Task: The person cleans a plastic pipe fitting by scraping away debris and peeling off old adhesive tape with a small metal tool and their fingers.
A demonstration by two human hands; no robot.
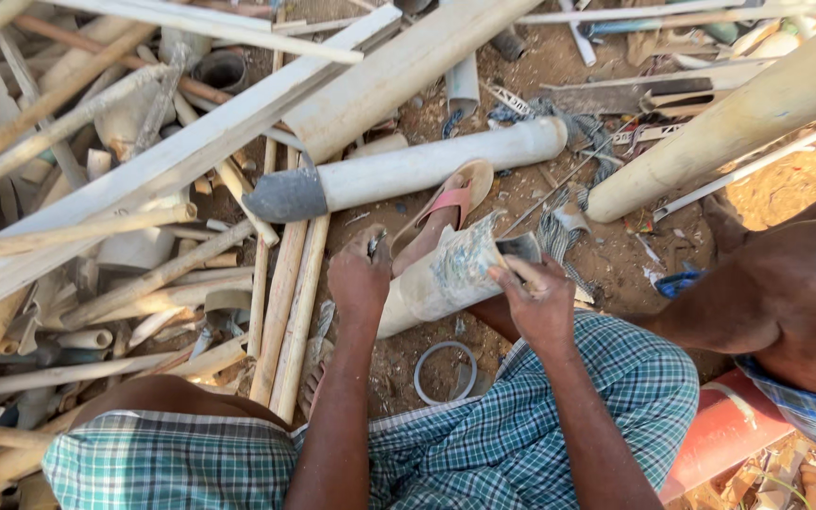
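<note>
A short length of cream plastic pipe [441,279], round and smooth but scuffed and smeared with grey-blue stains, lies slanted across the person's lap above the sandy ground [616,255], between the two hands. The right hand [542,304] sits at its upper, open end, fingers [521,276] curled narrowly around the rim and a dark flat piece [519,247] there. The left hand [359,280] rests against the pipe's side, fingers bunched close around a small dark object [376,243] too small to identify.

Just behind the pipe a foot wears a tan sandal [448,203] with a pink strap. Beyond it lies a longer white pipe [427,168] with a dull grey flared socket. To the left is a jumbled heap of pale pipe offcuts [134,236], dusty and split. A thin grey ring [445,372] lies on the dirt near the green checked cloth [521,434] over the knees. A red container [724,430] sits at lower right beside another person's bare arm [757,302].
</note>
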